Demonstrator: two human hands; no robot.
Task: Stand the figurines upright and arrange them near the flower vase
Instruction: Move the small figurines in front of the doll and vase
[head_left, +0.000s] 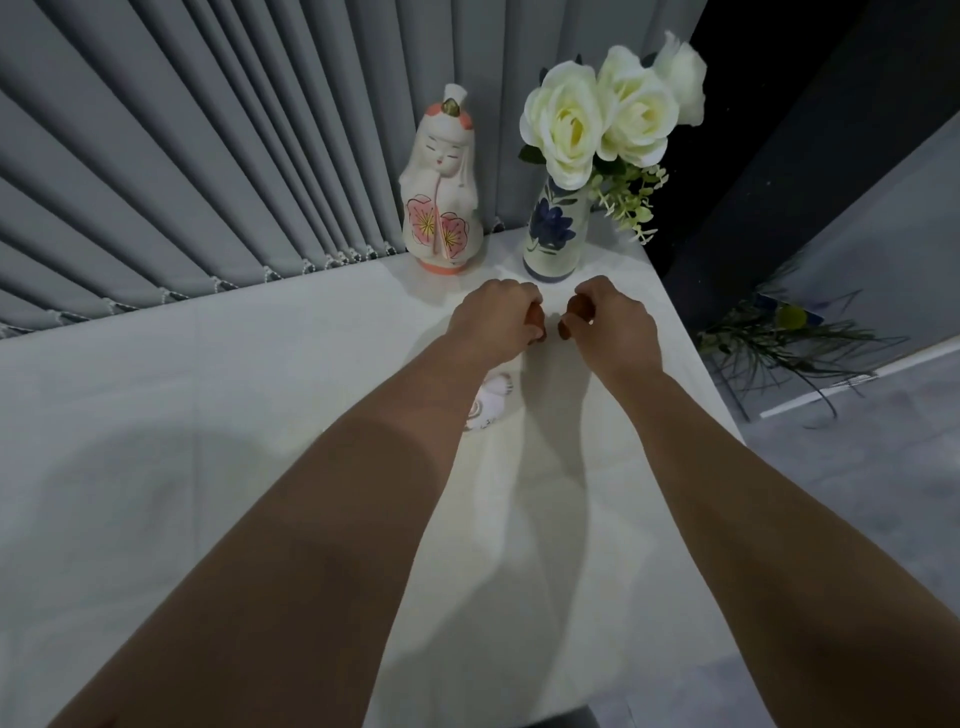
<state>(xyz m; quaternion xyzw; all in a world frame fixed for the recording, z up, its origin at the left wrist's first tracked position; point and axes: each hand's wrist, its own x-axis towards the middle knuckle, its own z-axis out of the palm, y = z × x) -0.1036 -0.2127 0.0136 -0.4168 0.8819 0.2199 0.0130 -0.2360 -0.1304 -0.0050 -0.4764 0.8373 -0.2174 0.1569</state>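
A white ceramic doll figurine (440, 208) with pink flowers and an orange base stands upright at the back of the table, just left of the flower vase (555, 234), which is white with blue painted flowers and holds white roses (597, 114). A second white figurine (491, 402) lies on its side on the cloth. My left forearm and wrist hide most of it. My left hand (493, 319) is curled over its far end. My right hand (610, 319) hovers just to the right with its fingers curled in, a small gap away and nothing visible in it.
The table (208, 415) carries a white cloth. Its right edge (691, 364) drops to a grey floor with a leafy plant (789, 338). Grey vertical blinds (208, 156) hang close behind the back edge.
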